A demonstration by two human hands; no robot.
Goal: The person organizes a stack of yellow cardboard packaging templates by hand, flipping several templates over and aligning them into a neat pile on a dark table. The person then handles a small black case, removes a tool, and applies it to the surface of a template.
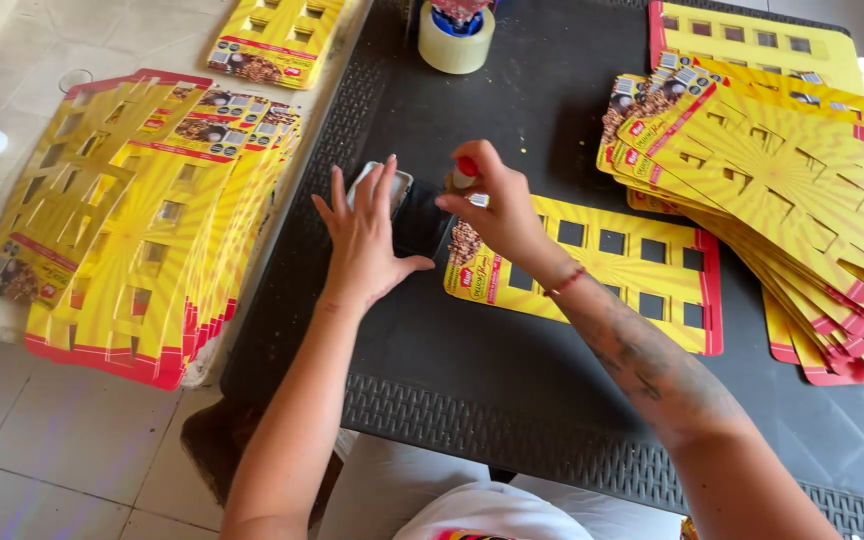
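A yellow die-cut card [632, 275] with red edges and square holes lies flat on the black table [512, 380]. My left hand [367, 235] lies flat, fingers spread, on a dark folded flap and a small pale object at the card's left end. My right hand [497, 205] pinches a small bottle with a red cap [465, 170] just above the card's left end.
A fanned stack of the same yellow cards [802, 190] fills the table's right side. Another big stack [142, 230] rests on a low surface to the left, with one more pile [272, 40] behind. A roll of clear tape [456, 40] stands at the table's far edge.
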